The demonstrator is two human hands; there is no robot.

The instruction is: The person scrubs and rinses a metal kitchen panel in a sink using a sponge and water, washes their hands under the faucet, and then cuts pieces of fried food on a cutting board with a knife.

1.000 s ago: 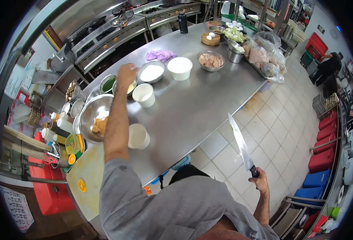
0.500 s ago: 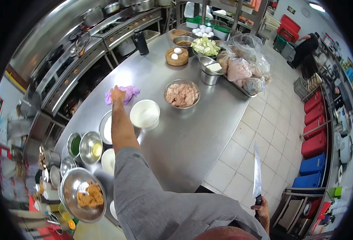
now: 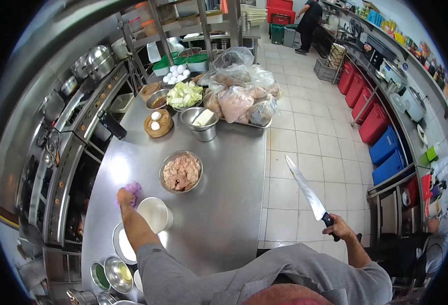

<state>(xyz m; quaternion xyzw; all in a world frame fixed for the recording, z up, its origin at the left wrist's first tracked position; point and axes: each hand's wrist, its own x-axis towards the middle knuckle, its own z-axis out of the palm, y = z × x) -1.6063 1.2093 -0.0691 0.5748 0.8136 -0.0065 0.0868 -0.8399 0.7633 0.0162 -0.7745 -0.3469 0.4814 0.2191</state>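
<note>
Bunched under and beside my left hand (image 3: 126, 196) is a purple cloth (image 3: 134, 189) on the steel table; the fingers appear curled into it. My right hand (image 3: 339, 227) grips the black handle of a large kitchen knife (image 3: 306, 189), held out over the floor beyond the table's right edge, blade pointing up and left. Close to my left forearm stand a white bowl (image 3: 155, 213) and a bowl of white contents (image 3: 127, 245). Further in sits a metal bowl of raw minced meat (image 3: 181, 172).
Behind are a steamer basket with eggs (image 3: 158, 124), a white block in a metal bowl (image 3: 202, 118), chopped cabbage (image 3: 184, 94) and bagged meat (image 3: 239, 104). A black bottle (image 3: 112, 125) stands near the left edge. A person (image 3: 310, 23) works far back.
My view has turned right. The cloth is more bunched at my left hand. My right hand has raised the knife, its blade now slanting up to the left.
</note>
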